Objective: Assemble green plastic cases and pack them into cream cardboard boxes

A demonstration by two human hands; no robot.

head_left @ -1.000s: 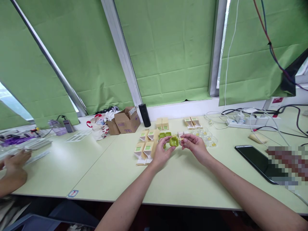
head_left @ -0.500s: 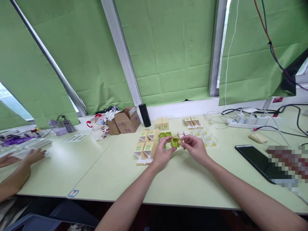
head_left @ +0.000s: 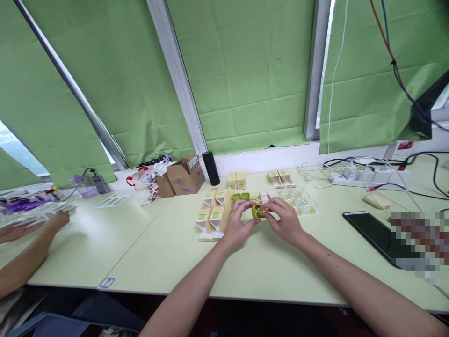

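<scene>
My left hand [head_left: 237,225] is closed round the side of a small olive-green open case [head_left: 255,211], held up just above the table. With thumb and fingers pinched, my right hand [head_left: 286,222] meets the case from the right, holding a small pale-yellow ring-shaped piece [head_left: 261,210] at its opening. The fingers partly cover both parts. Behind my hands lie more green cases [head_left: 241,196], small yellow pieces [head_left: 254,200] and white blocks [head_left: 265,196]. Cream cartons [head_left: 216,215] with green windows stand left of my left hand. A clear tray [head_left: 311,206] with yellow-centred cups lies behind my right hand.
More cartons [head_left: 236,180] stand at the back, near a black cylinder [head_left: 211,169] and a cardboard box [head_left: 187,177]. On the right are a phone [head_left: 372,236] and a power strip [head_left: 372,177] with cables. A co-worker's hand [head_left: 58,221] is at the far left.
My right hand has brought the yellow piece from beside the green case to its opening. The case has turned and shifted slightly right. The co-worker's hands have moved.
</scene>
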